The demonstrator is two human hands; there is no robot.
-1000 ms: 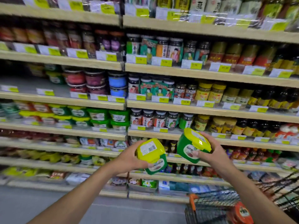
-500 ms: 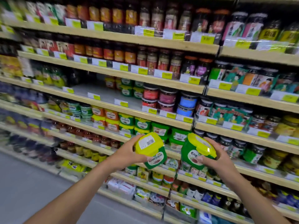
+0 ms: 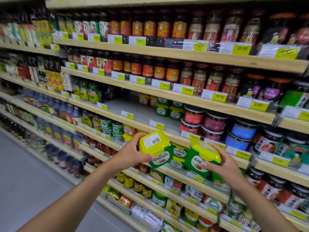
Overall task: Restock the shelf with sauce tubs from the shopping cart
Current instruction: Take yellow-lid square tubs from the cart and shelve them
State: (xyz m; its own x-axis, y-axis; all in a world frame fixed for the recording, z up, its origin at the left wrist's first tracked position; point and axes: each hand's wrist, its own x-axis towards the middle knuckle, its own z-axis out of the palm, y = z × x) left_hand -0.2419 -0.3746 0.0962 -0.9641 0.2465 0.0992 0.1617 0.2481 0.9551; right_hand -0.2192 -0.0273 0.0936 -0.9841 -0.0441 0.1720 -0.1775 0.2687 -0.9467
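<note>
My left hand [image 3: 129, 152] grips a green sauce tub with a yellow lid [image 3: 154, 147], tilted so the barcode label faces me. My right hand [image 3: 222, 163] grips a second green tub with a yellow lid [image 3: 199, 158], tilted the same way. Both tubs hang in front of the shelving at mid height. Just behind and above them a pale shelf board [image 3: 133, 113] has a bare stretch, with matching green tubs [image 3: 168, 110] stacked at its back right. More green tubs [image 3: 178, 152] sit on the shelf below, between my hands. The shopping cart is out of view.
Round jars with red, purple and blue labels [image 3: 215, 124] stand right of the bare stretch. Rows of dark sauce jars [image 3: 150, 67] fill the shelves above. Packets and jars crowd the lower shelves. Grey aisle floor [image 3: 25, 181] lies at the left.
The view has swung left and closer to the shelving, and the cart has left the frame. Both hands have carried the tubs up towards the partly bare shelf.
</note>
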